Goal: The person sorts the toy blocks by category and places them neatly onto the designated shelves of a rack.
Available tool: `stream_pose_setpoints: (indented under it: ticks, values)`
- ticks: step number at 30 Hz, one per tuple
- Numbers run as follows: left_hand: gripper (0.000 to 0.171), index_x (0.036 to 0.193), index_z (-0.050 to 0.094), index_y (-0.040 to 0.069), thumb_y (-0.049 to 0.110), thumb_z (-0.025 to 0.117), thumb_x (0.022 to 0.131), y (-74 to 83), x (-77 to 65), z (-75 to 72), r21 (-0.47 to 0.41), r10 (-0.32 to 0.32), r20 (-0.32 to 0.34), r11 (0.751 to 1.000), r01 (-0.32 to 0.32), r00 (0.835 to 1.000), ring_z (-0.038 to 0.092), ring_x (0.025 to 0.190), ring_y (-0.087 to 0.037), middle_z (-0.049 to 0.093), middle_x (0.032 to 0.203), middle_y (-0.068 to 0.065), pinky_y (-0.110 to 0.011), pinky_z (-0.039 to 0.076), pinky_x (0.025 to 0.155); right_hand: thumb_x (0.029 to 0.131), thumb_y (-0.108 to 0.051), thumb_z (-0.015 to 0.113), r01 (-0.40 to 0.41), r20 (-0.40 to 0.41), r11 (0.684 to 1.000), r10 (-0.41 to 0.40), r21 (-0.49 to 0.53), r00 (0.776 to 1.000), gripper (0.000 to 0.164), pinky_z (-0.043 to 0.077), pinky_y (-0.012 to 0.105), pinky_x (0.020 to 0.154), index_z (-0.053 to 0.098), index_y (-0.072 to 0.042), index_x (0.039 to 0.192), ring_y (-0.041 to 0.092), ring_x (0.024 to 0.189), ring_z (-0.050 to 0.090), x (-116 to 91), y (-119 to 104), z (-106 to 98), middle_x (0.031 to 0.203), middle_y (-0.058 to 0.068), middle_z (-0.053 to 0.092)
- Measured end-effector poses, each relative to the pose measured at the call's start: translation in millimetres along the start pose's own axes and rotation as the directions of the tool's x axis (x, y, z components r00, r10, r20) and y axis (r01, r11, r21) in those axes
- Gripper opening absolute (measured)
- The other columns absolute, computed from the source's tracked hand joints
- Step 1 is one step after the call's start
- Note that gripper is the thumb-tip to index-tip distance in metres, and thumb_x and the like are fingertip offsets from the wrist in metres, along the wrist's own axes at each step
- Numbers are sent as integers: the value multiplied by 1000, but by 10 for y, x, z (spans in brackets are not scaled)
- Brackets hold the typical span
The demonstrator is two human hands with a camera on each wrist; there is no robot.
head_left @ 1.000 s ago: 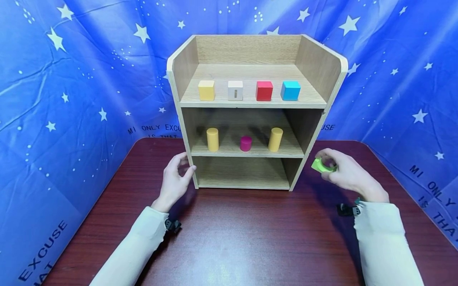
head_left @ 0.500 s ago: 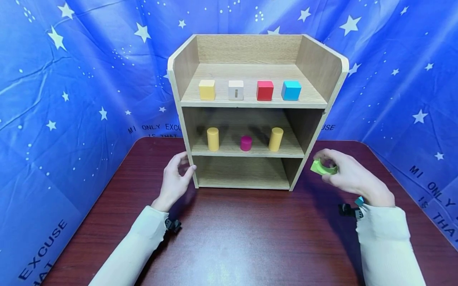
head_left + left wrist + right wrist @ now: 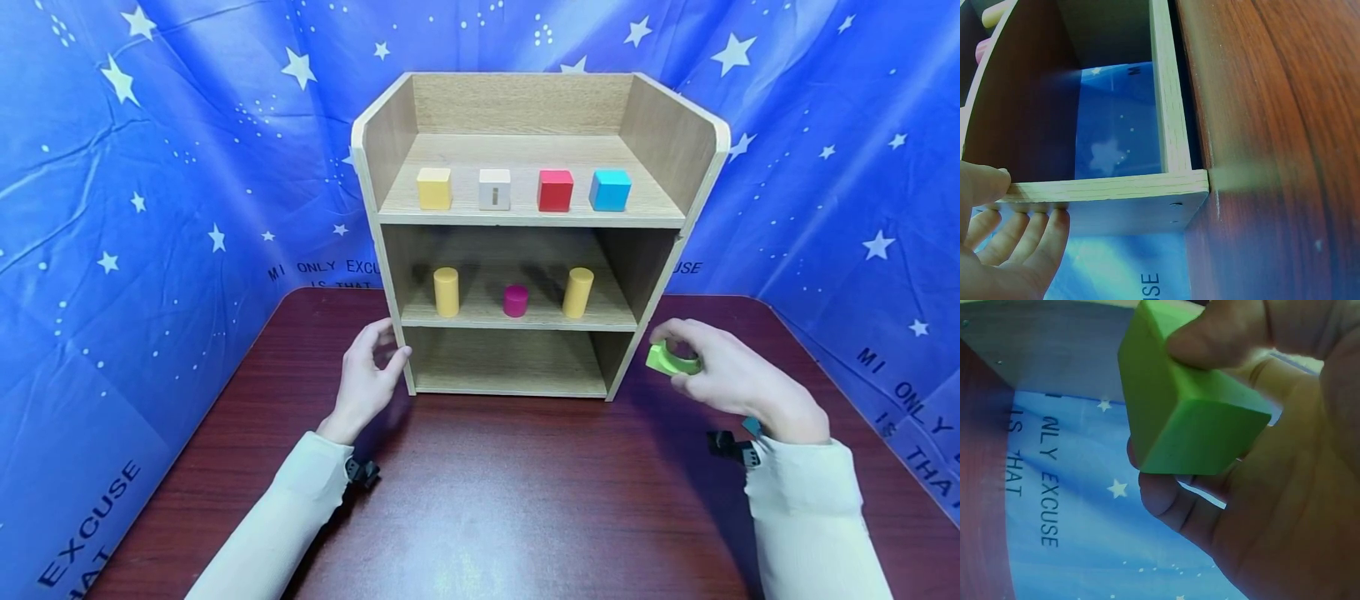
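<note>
In the head view my left hand (image 3: 363,379) is at the lower left side of a small wooden shelf (image 3: 521,104). Its thumb and fingers pinch the edge of the side panel (image 3: 1116,189), as the left wrist view shows. To the right of the shelf, my right hand (image 3: 742,377) grips a light green arch block (image 3: 667,362) between thumb and fingers. The right wrist view shows the block's (image 3: 1154,394) flat, angled faces, with the thumb on top and fingers underneath. It is held in the air beside the shelf's lower right side.
On the top board stand a yellow cube (image 3: 434,190), a white cube (image 3: 494,190), a red cube (image 3: 555,192) and a blue cube (image 3: 610,191). Two yellow cylinders (image 3: 446,293) flank a short magenta cylinder (image 3: 515,302) one level down. A starry blue curtain (image 3: 187,167) surrounds the dark red table (image 3: 480,492).
My right hand has shifted slightly left and down in the head view, carrying the green arch block a little closer to the shelf. The left hand keeps its place.
</note>
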State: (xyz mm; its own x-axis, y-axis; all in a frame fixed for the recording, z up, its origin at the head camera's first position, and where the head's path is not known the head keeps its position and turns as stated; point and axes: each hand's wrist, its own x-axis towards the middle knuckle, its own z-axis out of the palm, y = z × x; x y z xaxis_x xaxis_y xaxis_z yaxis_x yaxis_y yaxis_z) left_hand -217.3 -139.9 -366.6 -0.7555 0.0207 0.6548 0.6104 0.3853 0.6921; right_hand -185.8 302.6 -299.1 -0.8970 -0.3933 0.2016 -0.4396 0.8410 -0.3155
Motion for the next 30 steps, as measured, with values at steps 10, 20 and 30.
stream_pose_setpoints:
  ticks: [10, 20, 30]
  values:
    - [39, 117, 55, -12, -14, 67, 80, -6, 0, -4, -3, 3, -6, 1000, -3, 1000, 64, 92, -39, 61, 102, -30, -45, 59, 77, 68, 1, 67, 76, -28, 996, -78, -42, 997, 48, 46, 33, 72, 57, -18, 111, 14, 85, 51, -5, -138, 13, 94, -4, 56]
    - [39, 117, 55, -11, -14, 67, 80, -8, 0, -1, -16, -5, 0, 1000, 5, 1000, 64, 93, -38, 61, 103, -29, -45, 58, 78, 67, 0, 66, 140, -32, 988, -142, -67, 989, 51, 42, 29, 68, 58, -20, 114, 12, 80, 49, 9, -231, 64, 89, -7, 51]
    - [39, 117, 55, -11, -13, 67, 80, 8, -1, -9, -5, -10, 2, 1000, 10, 1000, 65, 92, -38, 61, 103, -30, -45, 59, 78, 68, -1, 63, 137, 11, 990, -137, -19, 990, 50, 42, 29, 71, 58, -21, 114, 10, 83, 48, 96, -387, 217, 93, -7, 51]
